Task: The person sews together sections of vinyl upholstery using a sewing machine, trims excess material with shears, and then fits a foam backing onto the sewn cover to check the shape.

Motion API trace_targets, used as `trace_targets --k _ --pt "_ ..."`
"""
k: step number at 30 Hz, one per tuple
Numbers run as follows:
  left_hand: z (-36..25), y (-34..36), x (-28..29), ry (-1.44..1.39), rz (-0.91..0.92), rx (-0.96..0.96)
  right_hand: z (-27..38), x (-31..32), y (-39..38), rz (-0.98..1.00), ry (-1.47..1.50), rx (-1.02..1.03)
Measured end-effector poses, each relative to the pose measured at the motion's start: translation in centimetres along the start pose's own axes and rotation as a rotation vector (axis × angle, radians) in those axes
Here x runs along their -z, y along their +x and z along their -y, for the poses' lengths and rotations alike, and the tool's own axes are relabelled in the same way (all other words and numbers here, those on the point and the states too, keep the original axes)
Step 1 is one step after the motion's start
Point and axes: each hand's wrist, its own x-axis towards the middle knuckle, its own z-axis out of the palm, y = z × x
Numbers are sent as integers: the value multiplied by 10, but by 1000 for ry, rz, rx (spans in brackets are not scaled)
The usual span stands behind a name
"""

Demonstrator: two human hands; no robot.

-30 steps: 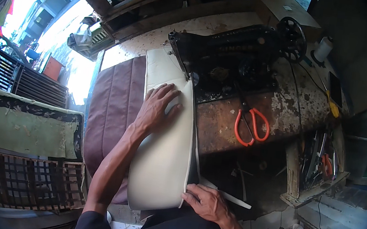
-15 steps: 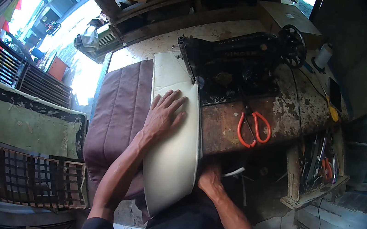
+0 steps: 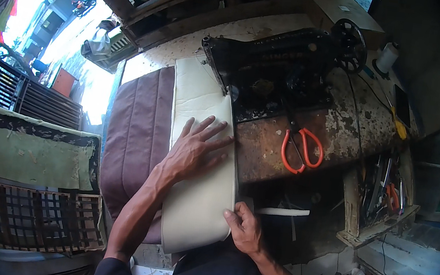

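A long cream padded panel [image 3: 193,212], joined to a quilted brown panel [image 3: 141,121] on its left, runs from the black sewing machine [image 3: 278,75] down toward my lap. My left hand [image 3: 196,148] lies on the cream part with its fingers spread. Lower down, the right edge of the panel is pinched between the thumb and fingers of my right hand [image 3: 241,226]. Just right of that hand a narrow white strip [image 3: 285,212] sticks out over the dark gap below the table. The machine's needle area sits at the panel's far right edge.
Red-handled scissors [image 3: 302,151] lie on the worn table [image 3: 267,160]. Behind them stand a white thread spool [image 3: 387,58] and a yellow-handled screwdriver [image 3: 399,126]. A wooden tool rack [image 3: 352,208] hangs at the right. To the left leans a frame with a worn green pad [image 3: 29,151].
My right hand has come up from below the table edge and now grips the panel's edge. My left hand has slid slightly nearer, its fingers more spread.
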Motion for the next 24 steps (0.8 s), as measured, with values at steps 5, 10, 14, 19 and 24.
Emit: trace_targets --k 5,10,14,19,24 --pt "-3 -2 -2 -34 -1 5 9 3 -1 12 30 -31" --pt "-9 -3 -13 -10 -63 17 4 4 2 1 21 -48" --pt "-9 -6 -18 -10 -66 50 -19 8 11 60 -52 -119" --pt "-12 -3 -21 -6 -70 54 -54 -11 26 -204 -37 -22" --pt "-9 -6 -23 -15 -38 87 -42 14 39 123 -244 -137"
